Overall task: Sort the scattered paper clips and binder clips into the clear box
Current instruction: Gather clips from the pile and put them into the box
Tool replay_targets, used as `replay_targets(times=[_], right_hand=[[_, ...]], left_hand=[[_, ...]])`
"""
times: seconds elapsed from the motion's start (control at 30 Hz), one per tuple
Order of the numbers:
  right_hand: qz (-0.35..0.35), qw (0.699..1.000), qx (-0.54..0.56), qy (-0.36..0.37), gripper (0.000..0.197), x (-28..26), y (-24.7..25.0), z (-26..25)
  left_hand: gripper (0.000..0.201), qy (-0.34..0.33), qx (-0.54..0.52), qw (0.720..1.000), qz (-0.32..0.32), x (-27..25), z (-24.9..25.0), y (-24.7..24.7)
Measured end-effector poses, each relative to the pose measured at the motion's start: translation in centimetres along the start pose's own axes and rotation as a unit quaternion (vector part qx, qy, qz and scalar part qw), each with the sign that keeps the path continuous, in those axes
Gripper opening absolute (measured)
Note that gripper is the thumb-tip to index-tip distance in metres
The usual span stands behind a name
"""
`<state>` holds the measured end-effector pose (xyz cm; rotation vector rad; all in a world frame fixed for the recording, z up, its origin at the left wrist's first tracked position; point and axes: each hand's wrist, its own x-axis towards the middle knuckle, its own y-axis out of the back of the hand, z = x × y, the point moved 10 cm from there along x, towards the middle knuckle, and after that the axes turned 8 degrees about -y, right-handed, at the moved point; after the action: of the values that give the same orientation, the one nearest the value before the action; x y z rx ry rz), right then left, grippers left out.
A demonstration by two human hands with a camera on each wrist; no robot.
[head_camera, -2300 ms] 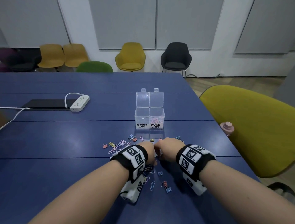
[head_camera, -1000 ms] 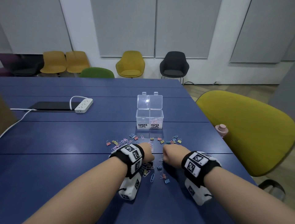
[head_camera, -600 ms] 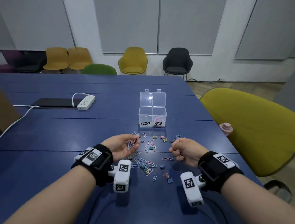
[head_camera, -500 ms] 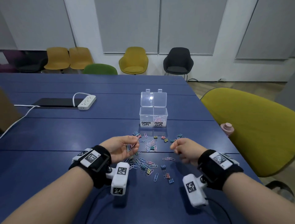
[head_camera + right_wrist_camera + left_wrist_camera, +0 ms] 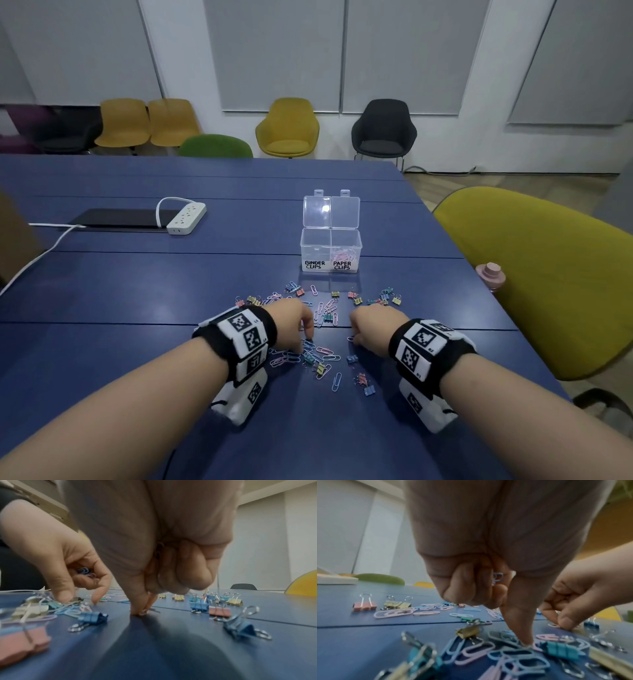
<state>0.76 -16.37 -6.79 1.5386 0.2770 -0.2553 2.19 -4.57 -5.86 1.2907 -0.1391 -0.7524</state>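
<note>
Head view: both hands, left (image 5: 297,320) and right (image 5: 368,327), clutch paper clips (image 5: 498,577) above the desk (image 5: 137,291); the box (image 5: 330,251) holds few, many clips remain.

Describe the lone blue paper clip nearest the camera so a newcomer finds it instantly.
Start at the clear box on the blue table and come straight toward the camera, past the clip pile, to the bare patch between the two wrists. The blue paper clip lies there alone, standing nearly upright in the head view. Its closest neighbours on the right are binder clips, not wire.
</note>
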Motion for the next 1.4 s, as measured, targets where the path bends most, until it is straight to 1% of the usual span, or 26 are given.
replay_targets(times=[0.03, 0.1, 0.17, 0.23, 0.4, 0.5, 0.57, 0.6, 0.63, 0.67, 0.7, 0.77, 0.8, 0.83, 0.9, 0.97, 1.0, 1.03, 1.07, 1.13, 1.17, 1.23, 1.27, 1.3, 1.33, 1.4], right_hand=[[-0.010, 1.000, -0.002, -0.001, 0.018, 0.1, -0.1, 0.0], [-0.035, 0.999, -0.004, -0.018, 0.036, 0.4, -0.6, 0.5], [-0.047, 0.999, -0.001, -0.013, 0.043, 0.6, -0.9, 0.4], [-0.060, 0.998, -0.002, -0.013, 0.043, 0.7, -1.2, 0.5], [-0.080, 0.997, -0.007, -0.024, 0.038, 0.2, -2.0, 0.5], [-0.068, 0.991, 0.113, -0.024, 0.023, -0.5, -1.1, 1.1], [-0.080, 0.959, 0.270, -0.043, 0.025, -0.9, -0.7, 1.9], [-0.097, 0.916, 0.387, -0.045, 0.030, -1.2, -0.6, 2.0], [-0.116, 0.843, 0.521, -0.061, 0.031, -1.3, -0.9, 2.5], [-0.135, 0.749, 0.643, -0.088, 0.030, -1.5, -1.6, 3.0], [-0.155, 0.652, 0.734, -0.114, 0.028, -1.6, -2.2, 3.3], [-0.178, 0.544, 0.810, -0.128, 0.026, -1.6, -3.1, 3.4], [-0.182, 0.515, 0.828, -0.127, 0.024, -1.4, -3.2, 3.5], [-0.182, 0.487, 0.844, -0.131, 0.022, -1.3, -3.4, 3.5], [-0.178, 0.469, 0.853, -0.145, 0.017, -1.3, -3.5, 3.4], [-0.173, 0.498, 0.838, -0.142, 0.018, -1.2, -3.4, 3.2], [-0.172, 0.524, 0.823, -0.137, 0.021, -1.0, -3.2, 3.1], [-0.168, 0.553, 0.806, -0.131, 0.024, -0.7, -3.0, 3.1], [-0.160, 0.595, 0.777, -0.127, 0.026, -0.4, -2.7, 3.2], [-0.145, 0.695, 0.695, -0.112, 0.026, 0.2, -2.0, 3.5], [-0.144, 0.738, 0.651, -0.101, 0.026, 0.6, -1.6, 3.6], [-0.164, 0.799, 0.572, -0.080, 0.026, 1.2, -0.8, 3.8], [-0.178, 0.818, 0.542, -0.073, 0.026, 1.7, -0.5, 4.1], [-0.189, 0.833, 0.515, -0.068, 0.025, 2.0, 0.0, 4.4], [-0.195, 0.847, 0.490, -0.063, 0.024, 2.4, 0.7, 4.8], [-0.194, 0.873, 0.444, -0.056, 0.021, 3.4, 2.3, 5.6]], left_hand=[[0.020, -0.002, 0.012, 1.000, -0.005, 0.2, 0.3, -0.3], [0.012, -0.009, 0.026, 1.000, -0.010, 0.5, 0.7, -0.5], [0.014, -0.009, 0.036, 0.999, -0.014, 0.7, 0.8, -0.6], [0.018, -0.007, 0.046, 0.999, -0.021, 0.8, 0.9, -0.7], [0.007, -0.020, 0.031, 0.999, -0.008, 0.9, 1.1, -0.4], [0.012, -0.024, -0.055, 0.997, 0.041, 0.7, 0.3, 0.7], [0.018, -0.018, -0.140, 0.987, 0.078, 0.5, -1.0, 1.5], [0.021, -0.013, -0.184, 0.979, 0.090, 0.5, -1.6, 1.7], [0.023, -0.007, -0.242, 0.966, 0.096, 0.4, -2.1, 1.8], [0.024, -0.001, -0.322, 0.942, 0.101, 0.3, -2.4, 1.6], [0.023, 0.008, -0.424, 0.900, 0.103, 0.3, -2.5, 1.2], [0.020, 0.027, -0.618, 0.781, 0.088, 0.2, -2.2, 0.2], [0.019, 0.027, -0.677, 0.731, 0.077, 0.2, -1.8, -0.1], [0.018, 0.024, -0.717, 0.693, 0.065, 0.1, -1.3, -0.3], [0.014, 0.025, -0.767, 0.639, 0.053, 0.3, -0.7, -0.4], [0.012, 0.043, -0.792, 0.608, 0.046, 0.5, -0.7, -0.5], [0.014, 0.052, -0.796, 0.602, 0.037, 0.7, -0.7, -0.7], [0.016, 0.061, -0.796, 0.602, 0.022, 0.9, -0.7, -0.9], [0.016, 0.070, -0.788, 0.612, 0.001, 1.1, -0.6, -1.1], [0.015, 0.093, -0.746, 0.658, -0.044, 1.7, -0.5, -1.3], [0.016, 0.108, -0.705, 0.698, -0.060, 2.2, -0.5, -1.3], [0.021, 0.130, -0.602, 0.784, -0.074, 3.5, -0.6, -0.4], [0.022, 0.129, -0.565, 0.812, -0.066, 4.5, -0.4, 0.8], [0.022, 0.121, -0.548, 0.827, -0.047, 5.7, 0.0, 2.2], [0.022, 0.112, -0.549, 0.828, -0.021, 6.8, 0.5, 3.8], [0.029, 0.097, -0.584, 0.804, 0.043, 9.3, 1.2, 7.1]])
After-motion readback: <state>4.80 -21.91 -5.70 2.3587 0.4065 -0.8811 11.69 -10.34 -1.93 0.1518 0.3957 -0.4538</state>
